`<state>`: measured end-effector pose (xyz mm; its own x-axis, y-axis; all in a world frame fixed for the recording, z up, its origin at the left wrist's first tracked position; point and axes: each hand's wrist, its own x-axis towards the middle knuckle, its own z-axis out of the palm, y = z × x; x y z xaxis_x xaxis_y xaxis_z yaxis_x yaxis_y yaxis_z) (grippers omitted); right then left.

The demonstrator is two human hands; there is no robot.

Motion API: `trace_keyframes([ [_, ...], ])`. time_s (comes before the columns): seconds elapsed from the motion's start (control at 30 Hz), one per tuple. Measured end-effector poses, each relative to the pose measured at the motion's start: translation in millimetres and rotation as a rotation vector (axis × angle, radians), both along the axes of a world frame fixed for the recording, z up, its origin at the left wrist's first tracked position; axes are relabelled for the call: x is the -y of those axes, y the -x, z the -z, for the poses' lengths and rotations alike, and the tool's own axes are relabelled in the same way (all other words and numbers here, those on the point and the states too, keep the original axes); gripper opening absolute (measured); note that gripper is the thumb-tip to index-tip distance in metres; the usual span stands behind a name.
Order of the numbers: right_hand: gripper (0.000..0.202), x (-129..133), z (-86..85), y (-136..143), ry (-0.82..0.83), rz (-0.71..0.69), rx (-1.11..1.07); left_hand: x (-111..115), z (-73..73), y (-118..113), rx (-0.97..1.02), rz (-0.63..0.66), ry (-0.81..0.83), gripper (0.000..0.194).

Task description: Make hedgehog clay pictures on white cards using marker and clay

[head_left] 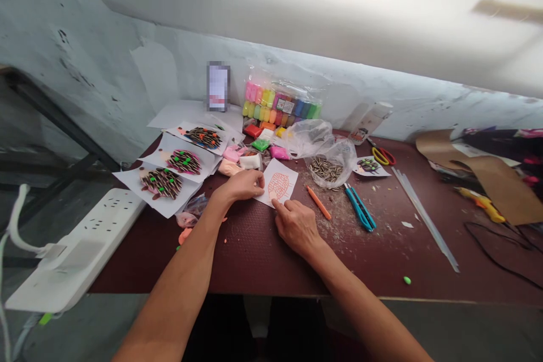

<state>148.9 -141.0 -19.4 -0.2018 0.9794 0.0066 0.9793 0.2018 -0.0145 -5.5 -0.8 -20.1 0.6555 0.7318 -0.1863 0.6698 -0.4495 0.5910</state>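
Observation:
A small white paper (292, 174) with an orange-red drawing of a rounded, spiny shape lies on the table in the head view. At its left edge is my left hand (245, 185), thumb and fingers drawn together; whatever is between them is too small to make out. My right hand (297, 226) presses its outstretched index finger on a peach-coloured patch at the drawing's lower left, the other fingers bent. An orange pen (319, 202) rests right of the paper. Beyond it, a clear plastic bag (347, 159) holds striped sunflower seeds (326, 169).
Papers with seed-covered hedgehogs (162, 182) are at left, beside a power strip (99, 237). Clay packets (261, 145) lie behind my hands. At right are a teal cutter (360, 208), scissors (384, 155), glue sticks (425, 219) and a yellow glue gun (483, 205) with its cord.

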Motion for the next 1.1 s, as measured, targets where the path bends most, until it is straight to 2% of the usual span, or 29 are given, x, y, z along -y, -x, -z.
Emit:
trace_keyframes([
  [0.3,0.037,-1.4,-0.6,1.6,0.065,-0.002,0.043,0.4,0.0,-0.1,-0.001,-0.008,-0.007,0.022],
  [0.53,0.045,-0.5,-0.4,1.0,0.042,0.043,0.006,0.1,-0.2,-0.1,-0.001,-0.003,-0.009,0.022],
  [0.73,0.04,-4.1,-0.8,0.9,0.038,0.072,0.021,-0.2,0.3,-0.2,-0.007,-0.001,-0.011,0.023],
  [1.1,0.037,-8.7,2.9,-1.3,-0.032,-0.037,0.059,0.4,-1.7,-0.3,-0.013,0.007,-0.003,0.022],
])
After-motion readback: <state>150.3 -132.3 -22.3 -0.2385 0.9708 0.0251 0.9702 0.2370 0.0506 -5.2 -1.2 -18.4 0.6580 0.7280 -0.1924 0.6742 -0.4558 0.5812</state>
